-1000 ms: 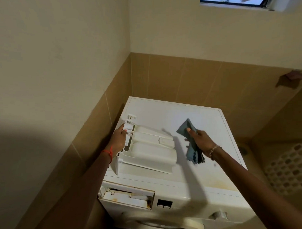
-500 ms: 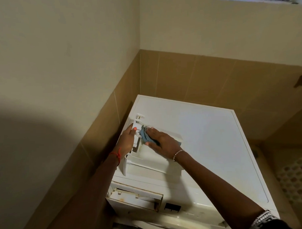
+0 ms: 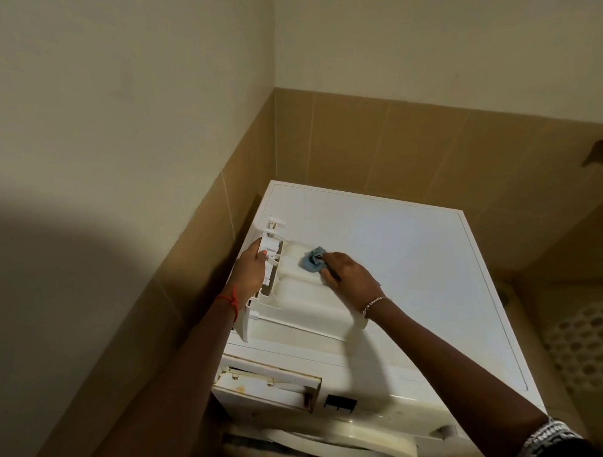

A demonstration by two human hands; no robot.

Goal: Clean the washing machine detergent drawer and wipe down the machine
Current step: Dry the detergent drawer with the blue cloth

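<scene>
Head view: washing machine [image 3: 414, 258] is sitting in a corner, with tan tiled wall [image 3: 409, 139] running behind it and at 9 o'clock, and painted wall above. On the white top, toward its 9 o'clock edge, detergent drawer [image 3: 306, 306] is lying flat. At the drawer's 9 o'clock side, left hand [image 3: 250, 271] is gripping, fingers curled round it. Opposite, right hand [image 3: 349, 278] is pressing a bunched blue cloth [image 3: 311, 262] onto the drawer's far end. At 6 o'clock, drawer slot [image 3: 264, 383] is gaping open. At 4 o'clock, perforated basket [image 3: 588, 348] is standing.
</scene>
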